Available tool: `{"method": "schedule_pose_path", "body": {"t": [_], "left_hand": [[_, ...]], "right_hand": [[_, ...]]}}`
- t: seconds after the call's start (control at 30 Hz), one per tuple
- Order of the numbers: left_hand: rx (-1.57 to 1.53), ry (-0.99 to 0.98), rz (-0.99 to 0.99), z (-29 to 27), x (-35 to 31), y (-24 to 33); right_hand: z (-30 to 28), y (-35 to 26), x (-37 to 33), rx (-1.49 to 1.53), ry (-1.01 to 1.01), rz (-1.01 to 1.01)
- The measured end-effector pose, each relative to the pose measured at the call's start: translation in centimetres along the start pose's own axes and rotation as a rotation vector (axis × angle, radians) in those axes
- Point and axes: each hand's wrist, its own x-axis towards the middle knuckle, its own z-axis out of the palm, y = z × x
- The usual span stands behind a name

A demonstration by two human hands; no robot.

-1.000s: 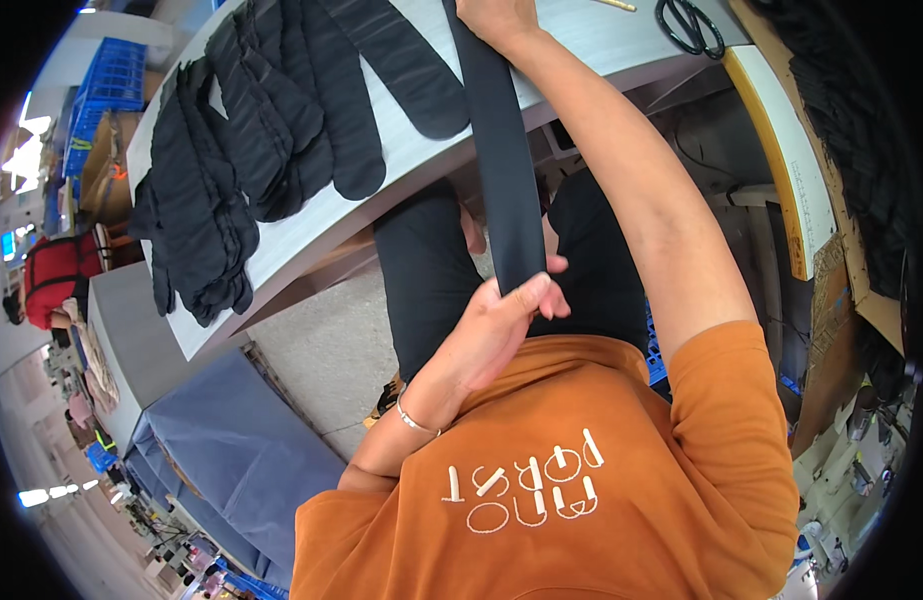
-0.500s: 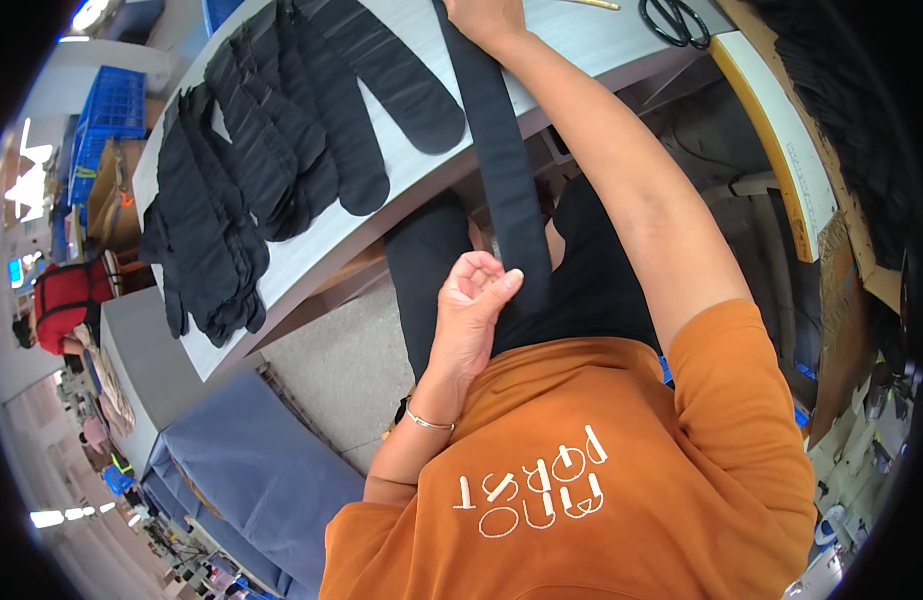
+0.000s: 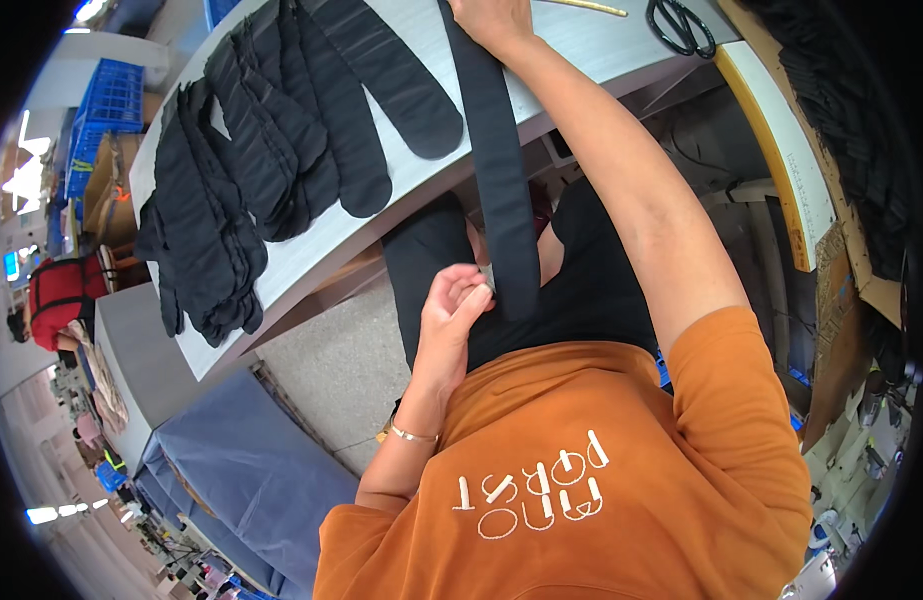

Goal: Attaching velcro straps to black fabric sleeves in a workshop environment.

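A long black fabric strip (image 3: 503, 190) hangs over the table's front edge, its lower end over my lap. At its upper part lies my right hand (image 3: 496, 25), against the strip's right side; the frame's top edge cuts off its fingers. My left hand (image 3: 451, 325) is beside the strip's lower left edge, fingers curled and thumb pressed toward the index finger. Whatever sits between those fingertips is too small to make out. To the left, several black fabric pieces with rounded ends (image 3: 351, 150) lie overlapping on the grey table (image 3: 421, 175), some over its edge.
Black-handled scissors (image 3: 681, 28) and a thin yellowish stick (image 3: 586, 7) lie at the table's far right. A white board with a yellow edge (image 3: 781, 150) stands beside cardboard at right. Blue-grey cloth (image 3: 251, 460) covers something at lower left. A person in red (image 3: 66, 300) bends over farther left.
My left hand has shifted slightly left and down, its thumb coming off the strip's face to its edge. The strip's lower end has swung a little left. My right hand stays nearly in place.
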Motion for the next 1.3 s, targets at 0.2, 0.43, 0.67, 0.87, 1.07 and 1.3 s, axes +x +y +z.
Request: {"method": "schedule_pose_path", "body": {"t": [0.2, 0.43, 0.67, 0.87, 1.07, 1.3], "left_hand": [[0.086, -0.224, 0.028, 4.2, 3.3, -0.3], [-0.031, -0.11, 0.102, 5.1, 8.0, -0.5], [-0.193, -0.094, 0.089, 5.9, 9.5, -1.4], [-0.075, -0.079, 0.164, 7.6, 8.8, -0.8], [-0.107, -0.132, 0.116, 8.2, 8.6, -0.5], [-0.109, -0.25, -0.083, 9.5, 9.0, 0.9]], "right_hand": [[-1.5, -0.5, -2.0, 0.055, 0.02, 0.008], [-8.9, -1.9, -14.3, 0.209, 0.032, -0.152], [-14.3, -1.5, -22.1, 1.027, -0.454, 0.771], [-15.3, -0.8, -21.7, 1.095, -0.434, 0.912], [-15.4, -0.6, -23.0, 1.13, -0.542, 0.824], [-17.4, 0.6, -24.9, 1.051, -0.82, 0.733]]}}
